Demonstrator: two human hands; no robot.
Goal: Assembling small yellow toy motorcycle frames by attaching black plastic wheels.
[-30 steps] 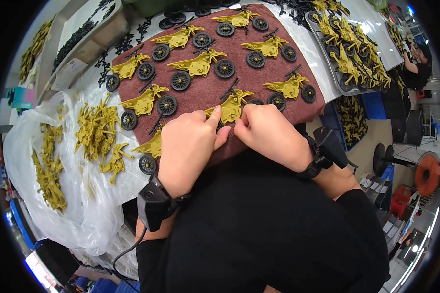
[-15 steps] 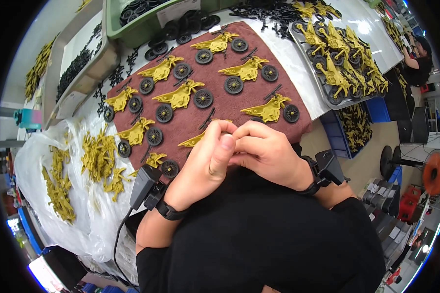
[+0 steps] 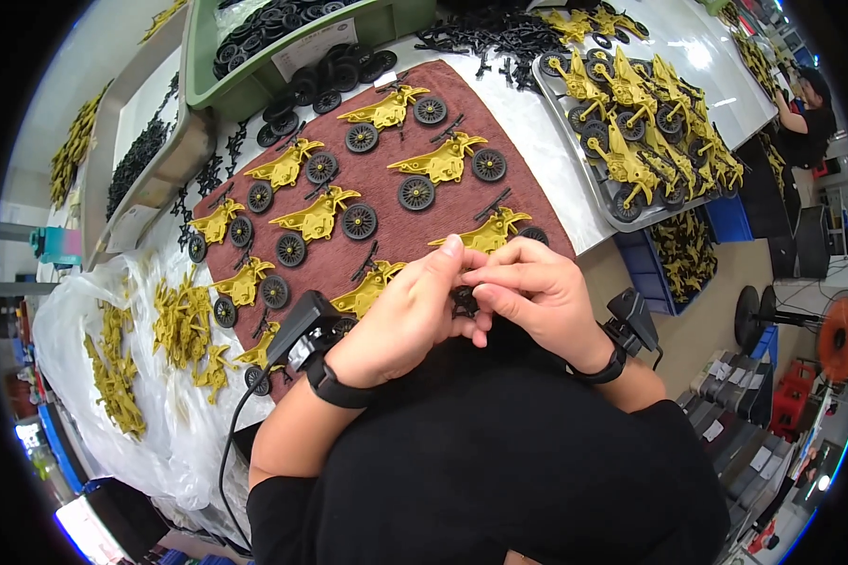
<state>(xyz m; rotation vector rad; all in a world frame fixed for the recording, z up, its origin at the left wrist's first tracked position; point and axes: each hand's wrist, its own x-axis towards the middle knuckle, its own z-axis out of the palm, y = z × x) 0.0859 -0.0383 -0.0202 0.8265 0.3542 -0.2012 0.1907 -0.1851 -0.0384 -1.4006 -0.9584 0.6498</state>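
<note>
A small black wheel (image 3: 464, 299) sits pinched between the fingertips of both hands, held low in front of the person's chest, just past the near edge of a maroon mat (image 3: 386, 202). Only a sliver of it shows between the fingers, so its facing cannot be told. The left hand (image 3: 400, 315) comes in from the lower left, thumb stretched forward over the top, fingers curled shut beneath. The right hand (image 3: 532, 292) comes in from the right, its fingers folded across and pressed together on the same piece, knuckles up. The two hands touch, about equally near the part. Both wrists wear black straps with small black devices.

On the mat just beyond the fingertips lies a yellow toy motorbike (image 3: 485, 231), its length running left to right; more bikes lie in rows farther away. A tray (image 3: 622, 215) of finished bikes stands to the right, well apart.
</note>
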